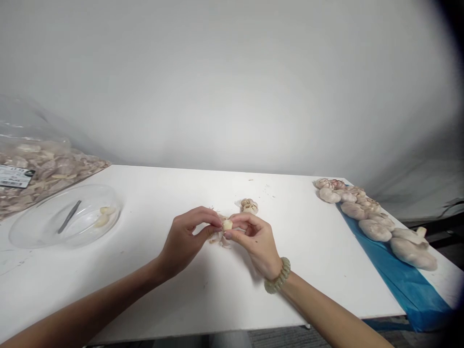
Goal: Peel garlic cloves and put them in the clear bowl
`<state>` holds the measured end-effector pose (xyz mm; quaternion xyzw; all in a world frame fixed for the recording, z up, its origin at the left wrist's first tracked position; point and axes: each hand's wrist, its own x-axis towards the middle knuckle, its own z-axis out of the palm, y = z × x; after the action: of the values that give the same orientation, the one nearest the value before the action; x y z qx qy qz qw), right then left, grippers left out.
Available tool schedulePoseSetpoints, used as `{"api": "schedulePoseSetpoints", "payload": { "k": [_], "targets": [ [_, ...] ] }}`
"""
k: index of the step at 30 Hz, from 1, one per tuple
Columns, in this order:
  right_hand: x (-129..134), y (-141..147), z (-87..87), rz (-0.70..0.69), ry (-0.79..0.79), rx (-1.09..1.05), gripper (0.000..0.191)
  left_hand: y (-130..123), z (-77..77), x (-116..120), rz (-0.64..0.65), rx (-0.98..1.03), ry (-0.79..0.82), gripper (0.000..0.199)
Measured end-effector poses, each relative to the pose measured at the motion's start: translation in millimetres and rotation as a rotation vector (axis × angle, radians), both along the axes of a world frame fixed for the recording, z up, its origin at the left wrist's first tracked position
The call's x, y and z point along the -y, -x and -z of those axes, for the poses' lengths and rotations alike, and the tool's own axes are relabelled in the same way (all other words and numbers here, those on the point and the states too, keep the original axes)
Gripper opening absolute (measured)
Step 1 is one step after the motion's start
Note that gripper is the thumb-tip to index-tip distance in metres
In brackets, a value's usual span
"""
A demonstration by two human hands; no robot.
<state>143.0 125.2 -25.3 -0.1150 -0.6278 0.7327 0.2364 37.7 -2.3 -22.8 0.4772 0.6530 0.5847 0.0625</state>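
Between both hands, above the middle of the white table, is a pale garlic clove (227, 225). My left hand (190, 235) pinches it from the left with thumb and forefinger. From the other side my right hand (256, 240), with a beaded bracelet at the wrist, grips it in the same way. Papery garlic skins (224, 240) lie on the table below the fingers, partly hidden by them. Just beyond the right hand sits a partly broken garlic bulb (249, 206) with its cloves showing.
At left stands a clear plastic bowl (21, 237) holding a dark narrow blade (69, 217) and peeled cloves (102, 221). Behind it lies a clear bag of garlic skins (54, 164). Several whole garlic bulbs (375, 230) line the right edge on blue plastic (395, 275).
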Motion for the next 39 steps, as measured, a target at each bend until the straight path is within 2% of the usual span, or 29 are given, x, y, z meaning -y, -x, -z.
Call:
{"api": "schedulePoseSetpoints", "payload": {
  "k": [6, 13, 20, 22, 29, 39],
  "targets": [
    [0.1, -0.7, -0.2, -0.010, 0.001, -0.007, 0.019, -1.3, -1.4, -1.1, -0.020, 0.043, 0.023, 0.003],
    [1.6, -0.7, -1.3, -0.023, -0.004, -0.005, 0.021, -0.3, -2.2, -0.3, 0.006, 0.009, 0.053, 0.007],
    [0.3, -0.4, 1.5, -0.113, 0.035, 0.031, 0.028, 0.2, -3.7, -1.1, 0.038, -0.032, 0.118, 0.012],
    [-0.1, 0.0, 2.9, -0.149, 0.089, 0.043, 0.028, 0.1, -3.7, -1.3, 0.040, -0.035, 0.132, 0.012],
    [-1.6, 2.6, 3.2, -0.205, 0.453, 0.014, 0.021, -0.6, -4.8, -0.9, 0.037, -0.059, 0.162, 0.015],
    [-5.5, 5.2, 2.7, -0.102, 0.575, -0.010, 0.026, 1.2, -4.4, -1.6, 0.092, -0.085, 0.162, 0.014]
  ]
}}
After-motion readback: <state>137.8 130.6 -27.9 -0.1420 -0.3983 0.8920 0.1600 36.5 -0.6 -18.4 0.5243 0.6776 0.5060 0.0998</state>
